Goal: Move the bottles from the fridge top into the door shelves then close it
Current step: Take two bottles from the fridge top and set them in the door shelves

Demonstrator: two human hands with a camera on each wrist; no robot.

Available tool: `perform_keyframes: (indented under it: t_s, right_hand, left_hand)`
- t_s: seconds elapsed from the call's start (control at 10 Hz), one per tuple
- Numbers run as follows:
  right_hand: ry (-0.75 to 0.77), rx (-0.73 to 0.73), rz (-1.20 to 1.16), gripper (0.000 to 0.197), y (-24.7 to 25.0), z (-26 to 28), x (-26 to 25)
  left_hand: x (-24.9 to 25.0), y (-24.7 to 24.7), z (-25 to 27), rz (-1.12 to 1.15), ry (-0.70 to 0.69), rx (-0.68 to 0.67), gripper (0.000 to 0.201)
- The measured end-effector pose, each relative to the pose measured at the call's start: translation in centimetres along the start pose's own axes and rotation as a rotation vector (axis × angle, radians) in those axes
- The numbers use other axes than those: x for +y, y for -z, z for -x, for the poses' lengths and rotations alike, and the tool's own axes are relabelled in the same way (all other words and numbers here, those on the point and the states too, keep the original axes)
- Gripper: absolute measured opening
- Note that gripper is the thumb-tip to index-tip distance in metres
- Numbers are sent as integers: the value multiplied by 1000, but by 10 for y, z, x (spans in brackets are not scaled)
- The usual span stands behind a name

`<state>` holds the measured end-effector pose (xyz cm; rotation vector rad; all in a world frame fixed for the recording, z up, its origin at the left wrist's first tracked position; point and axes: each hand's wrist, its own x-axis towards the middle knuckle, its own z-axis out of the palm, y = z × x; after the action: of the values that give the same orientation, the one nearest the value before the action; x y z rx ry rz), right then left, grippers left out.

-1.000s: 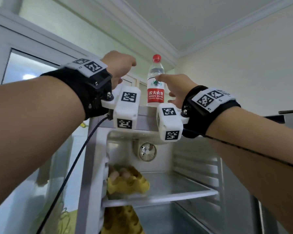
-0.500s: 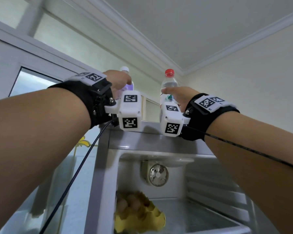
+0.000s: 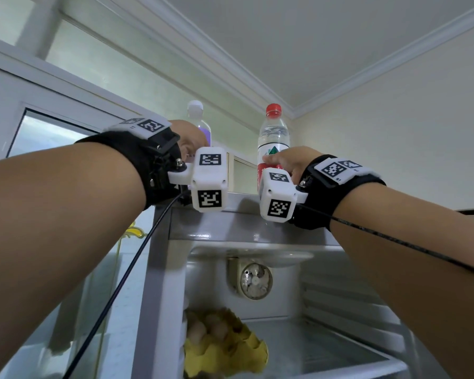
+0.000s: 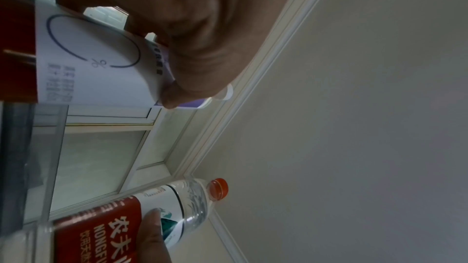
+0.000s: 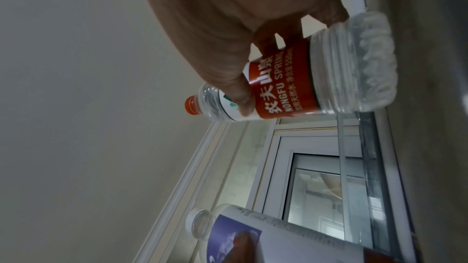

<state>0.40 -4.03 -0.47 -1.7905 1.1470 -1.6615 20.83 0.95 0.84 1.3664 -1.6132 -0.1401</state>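
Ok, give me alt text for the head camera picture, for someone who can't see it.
Seen from below, two hands grip bottles standing on top of an open fridge: the left hand holds a white-capped bottle and the right hand a red-capped water bottle. Inside the fridge, a yellow egg carton sits on a shelf.

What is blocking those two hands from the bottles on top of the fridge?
Nothing: the left hand already grips the white-capped bottle, and the right hand grips the red-capped water bottle. The door shelves are out of view.
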Motion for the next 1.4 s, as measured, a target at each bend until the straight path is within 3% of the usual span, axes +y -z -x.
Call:
perform_keyframes:
  t_s: [0.2, 0.3, 0.4, 0.6, 0.9, 1.0, 1.4]
  right_hand:
    - [40, 103, -60, 8, 8, 17, -10]
    - [63, 193, -128, 53, 11, 32, -23]
    - [91, 311, -238, 72, 19, 53, -36]
    - [130, 304, -311, 75, 44, 101, -54]
    - [85, 281, -256, 65, 93, 200, -46]
    - [56, 309, -259, 63, 115, 237, -34]
    - [-148, 398, -249, 54, 178, 387, 29]
  left_hand:
    - [1, -7, 3, 116, -81, 162, 28]
    - [15, 0, 22, 222, -123, 263, 56]
    - [30, 8, 33, 273, -134, 322, 79]
    - [58, -2, 74, 528, -211, 230, 78]
    - [88, -53, 155, 695, -305, 107, 75]
    - [94, -81, 187, 751, -299, 66, 70]
    - [94, -195, 319, 991, -167, -303, 63]
